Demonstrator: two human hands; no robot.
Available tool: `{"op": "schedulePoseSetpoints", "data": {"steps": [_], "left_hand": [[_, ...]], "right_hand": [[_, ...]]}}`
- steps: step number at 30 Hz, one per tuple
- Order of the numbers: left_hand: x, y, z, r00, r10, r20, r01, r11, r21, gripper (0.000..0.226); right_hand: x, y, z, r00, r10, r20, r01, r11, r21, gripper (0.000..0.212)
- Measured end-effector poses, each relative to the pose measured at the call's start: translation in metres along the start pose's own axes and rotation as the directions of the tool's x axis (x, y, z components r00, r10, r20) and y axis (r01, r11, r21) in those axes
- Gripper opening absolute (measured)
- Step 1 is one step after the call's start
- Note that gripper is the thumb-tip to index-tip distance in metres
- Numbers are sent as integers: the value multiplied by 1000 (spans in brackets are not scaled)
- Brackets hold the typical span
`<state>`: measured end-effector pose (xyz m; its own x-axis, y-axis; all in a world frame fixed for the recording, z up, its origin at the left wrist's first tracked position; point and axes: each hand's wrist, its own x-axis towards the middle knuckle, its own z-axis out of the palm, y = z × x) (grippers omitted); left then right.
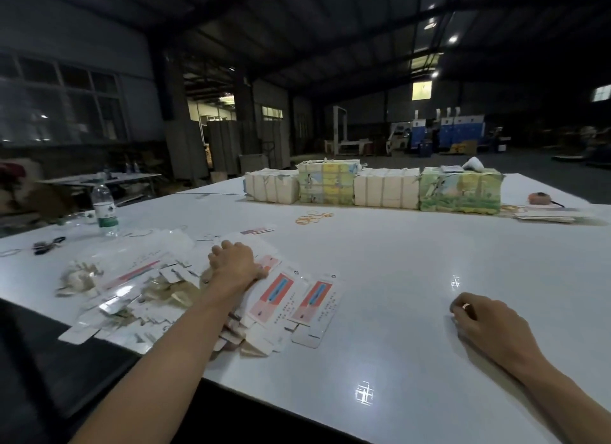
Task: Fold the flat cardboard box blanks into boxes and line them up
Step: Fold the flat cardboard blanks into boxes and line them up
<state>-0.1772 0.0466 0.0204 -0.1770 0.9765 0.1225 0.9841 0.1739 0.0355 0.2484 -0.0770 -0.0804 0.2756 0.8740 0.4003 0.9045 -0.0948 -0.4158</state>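
Observation:
A loose pile of flat white box blanks [284,298] with red and blue print lies fanned out on the white table [413,278] at the near left. My left hand [236,262] lies on top of the pile, its fingers curled over the far side and its thumb against the edge of a blank. My right hand [482,321] rests apart on the bare table at the near right, fingers loosely curled under and holding nothing. No folded box from these blanks is in view.
Bundled stacks of printed card [373,187] stand in a row at the table's far side. Rubber bands [312,217] lie in front of them. A water bottle [104,207] and scissors [49,244] sit at the left, with crumpled wrapping [79,275] beside the pile.

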Motion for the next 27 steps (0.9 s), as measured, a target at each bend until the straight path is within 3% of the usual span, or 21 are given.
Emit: {"op": "schedulePoseSetpoints", "data": {"steps": [4,8,12,16,18,19,22,25,27], "left_hand": [[5,-4,-5,1000,11,28,-11,1000,-21,78],[8,-7,-12,998,8,62,-1,993,-118,95],[16,-1,-19,984,149,103,-111,946,-305,57],[16,29,-34,925,317,211,-128,781,-612,42],[6,56,-35,844,475,248,-120,619,-776,40],[-1,72,-31,772,575,271,-66,496,-866,40],[-26,123,-10,535,795,287,230,190,-954,41],[-56,172,16,405,871,278,384,114,-916,47],[-74,200,31,370,887,275,414,108,-904,51]], "right_hand": [[-2,-1,-3,1000,-6,14,6,1000,-15,18],[-3,-1,-4,1000,-13,28,14,1000,-24,17],[-3,-2,-4,999,-11,40,11,1000,-13,17],[-1,-3,-4,999,1,47,0,1000,-3,19],[-1,-3,-4,999,-3,54,2,1000,12,19],[-1,-2,-4,999,-4,49,2,999,32,19],[1,-2,-4,999,11,-36,-5,987,158,19],[4,-3,-8,980,11,-199,46,959,281,18],[4,-2,-13,953,-7,-303,115,934,340,13]]}}
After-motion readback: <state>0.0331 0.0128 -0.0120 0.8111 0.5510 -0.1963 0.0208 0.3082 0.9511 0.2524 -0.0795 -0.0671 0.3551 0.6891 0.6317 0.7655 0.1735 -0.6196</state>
